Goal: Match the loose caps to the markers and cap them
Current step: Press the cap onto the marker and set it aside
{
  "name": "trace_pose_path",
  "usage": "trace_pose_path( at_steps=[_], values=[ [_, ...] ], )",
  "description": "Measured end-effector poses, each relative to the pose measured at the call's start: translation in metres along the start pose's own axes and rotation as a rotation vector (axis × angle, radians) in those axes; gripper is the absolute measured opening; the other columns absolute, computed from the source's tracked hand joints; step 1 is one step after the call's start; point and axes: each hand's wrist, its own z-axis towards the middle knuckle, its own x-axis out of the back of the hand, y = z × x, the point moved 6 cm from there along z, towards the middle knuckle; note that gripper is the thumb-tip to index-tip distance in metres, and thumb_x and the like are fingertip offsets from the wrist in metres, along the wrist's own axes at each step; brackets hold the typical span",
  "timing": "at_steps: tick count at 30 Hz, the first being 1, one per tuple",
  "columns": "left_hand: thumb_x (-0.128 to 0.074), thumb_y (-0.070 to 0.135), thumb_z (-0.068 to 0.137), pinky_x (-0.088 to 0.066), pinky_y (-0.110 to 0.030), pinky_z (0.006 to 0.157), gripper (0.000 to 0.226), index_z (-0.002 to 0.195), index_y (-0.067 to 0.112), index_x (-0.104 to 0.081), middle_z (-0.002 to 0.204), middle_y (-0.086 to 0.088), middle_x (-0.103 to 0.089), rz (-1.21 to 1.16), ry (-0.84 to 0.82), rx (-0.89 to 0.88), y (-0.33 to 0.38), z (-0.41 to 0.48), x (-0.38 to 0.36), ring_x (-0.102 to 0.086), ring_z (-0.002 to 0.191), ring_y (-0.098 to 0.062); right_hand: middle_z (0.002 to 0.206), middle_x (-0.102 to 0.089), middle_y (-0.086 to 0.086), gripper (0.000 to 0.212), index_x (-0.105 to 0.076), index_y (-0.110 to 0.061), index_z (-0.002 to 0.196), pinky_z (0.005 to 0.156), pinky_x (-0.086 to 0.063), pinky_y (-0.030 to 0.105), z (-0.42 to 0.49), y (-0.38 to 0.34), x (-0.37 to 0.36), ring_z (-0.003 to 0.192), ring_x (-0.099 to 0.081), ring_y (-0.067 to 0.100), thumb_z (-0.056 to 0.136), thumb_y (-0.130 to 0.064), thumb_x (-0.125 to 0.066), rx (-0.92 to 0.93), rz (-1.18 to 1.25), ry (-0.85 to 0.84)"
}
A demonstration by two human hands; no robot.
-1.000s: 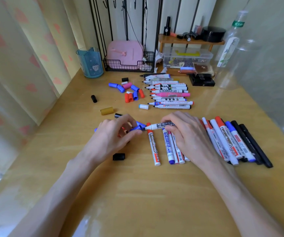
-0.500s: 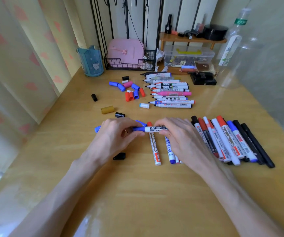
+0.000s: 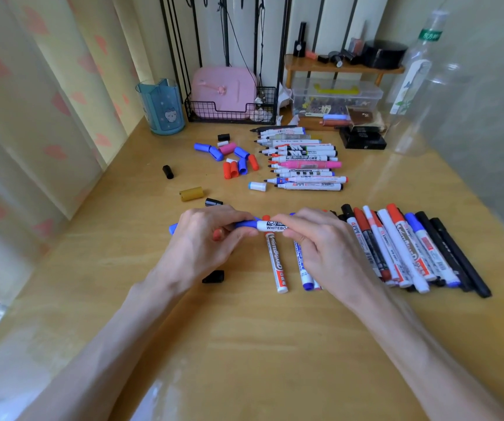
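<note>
Over a wooden tabletop point(image 3: 244, 344), left hand point(image 3: 205, 241) fingers pinch a blue plastic cap point(image 3: 246, 223); right hand point(image 3: 320, 241) fingers grip its white whiteboard marker point(image 3: 272, 226).

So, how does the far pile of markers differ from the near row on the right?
The far pile is uncapped, bare tips pointing left; the near row appears capped. The far pile lies crosswise; the near row runs front to back. The far pile includes a pink marker; the near row shows none. Both lie flat on the wooden table.
</note>
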Motion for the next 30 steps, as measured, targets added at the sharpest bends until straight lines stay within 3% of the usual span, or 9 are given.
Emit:
trace_pose_path(
  at_steps=[5,9,13,17,20,23,25,28,30],
  values=[
    [-0.07,0.035,0.097,-0.052,-0.034,0.065,0.02,0.105,0.02,-0.08,0.076,0.016,-0.063,-0.015,-0.004,-0.015,0.004,-0.001,-0.002,-0.059,0.067,-0.014,0.09,-0.067,-0.003,0.045,-0.074,-0.013,0.124,0.081,-0.052,0.041,-0.002,0.0,0.005,0.088,-0.066,0.021,0.09,0.008,-0.052,0.018,-0.006,0.014],
    [-0.063,0.04,0.102,-0.041,-0.018,0.064,0.024,0.11,0.023,-0.076,0.075,0.027,-0.054,0.034,-0.125,-0.042,0.006,0.0,-0.011,-0.054,0.069,-0.006,0.089,-0.062,-0.01,0.051,-0.073,-0.016,0.127,0.082,-0.049,0.037,-0.001,0.01,0.001,0.088,-0.055,0.001,0.09,0.017,-0.061,-0.016,0.009,-0.063],
    [-0.06,0.034,0.104,-0.04,-0.023,0.06,0.015,0.107,0.028,-0.073,0.072,0.024,-0.053,0.059,-0.164,-0.012,-0.001,0.001,-0.008,-0.052,0.07,-0.002,0.091,-0.06,-0.01,0.037,-0.072,-0.013,0.128,0.086,-0.044,0.029,0.002,0.01,0.0,0.088,-0.055,0.009,0.097,0.004,-0.063,-0.013,0.041,-0.072],
    [-0.06,0.027,0.105,-0.04,-0.025,0.06,0.01,0.103,0.028,-0.069,0.07,0.015,-0.054,0.043,-0.195,0.011,0.0,0.0,-0.006,-0.052,0.069,-0.009,0.091,-0.065,-0.004,0.031,-0.074,-0.01,0.123,0.085,-0.045,0.036,0.002,0.003,0.001,0.087,-0.058,0.02,0.097,-0.003,-0.059,0.006,0.019,-0.029],
    [-0.053,0.031,0.109,-0.039,-0.029,0.059,0.023,0.089,0.042,-0.057,0.069,0.009,-0.052,0.028,-0.222,0.028,-0.003,-0.002,-0.006,-0.048,0.066,-0.016,0.093,-0.066,-0.002,0.039,-0.076,-0.01,0.119,0.082,-0.045,0.039,0.002,0.005,0.004,0.089,-0.06,0.018,0.089,0.009,-0.061,0.03,-0.027,0.006],
    [-0.05,0.034,0.11,-0.042,-0.034,0.06,0.025,0.086,0.032,-0.057,0.067,0.004,-0.053,-0.008,-0.222,0.089,-0.013,-0.003,-0.003,-0.046,0.064,-0.019,0.098,-0.069,0.001,0.054,-0.077,-0.01,0.117,0.088,-0.041,0.021,0.002,0.016,0.019,0.094,-0.062,0.021,0.078,0.026,-0.066,0.004,-0.083,0.092],
    [-0.059,0.033,0.106,-0.044,-0.027,0.063,0.013,0.096,0.029,-0.067,0.073,0.011,-0.062,-0.038,-0.198,0.151,-0.021,-0.002,0.001,-0.055,0.068,-0.013,0.1,-0.069,0.001,0.048,-0.077,-0.011,0.119,0.092,-0.042,0.02,0.003,0.025,0.03,0.097,-0.062,0.021,0.083,0.02,-0.069,-0.027,-0.079,0.126],
    [-0.069,0.04,0.098,-0.045,-0.025,0.067,0.014,0.108,0.031,-0.073,0.088,0.011,-0.07,0.005,-0.217,0.16,-0.024,-0.003,-0.001,-0.057,0.076,-0.01,0.1,-0.07,-0.003,0.033,-0.078,-0.015,0.118,0.093,-0.047,0.038,0.003,0.033,0.034,0.097,-0.061,0.017,0.092,0.004,-0.072,-0.056,-0.066,0.111],
    [-0.073,0.041,0.094,-0.049,-0.027,0.073,0.017,0.109,0.032,-0.074,0.093,0.014,-0.07,0.037,-0.241,0.127,-0.021,-0.005,-0.006,-0.059,0.081,-0.01,0.104,-0.071,-0.008,0.028,-0.078,-0.02,0.117,0.094,-0.048,0.031,0.001,0.034,0.03,0.101,-0.063,0.011,0.093,-0.007,-0.075,-0.112,-0.004,0.054]
  ],
)
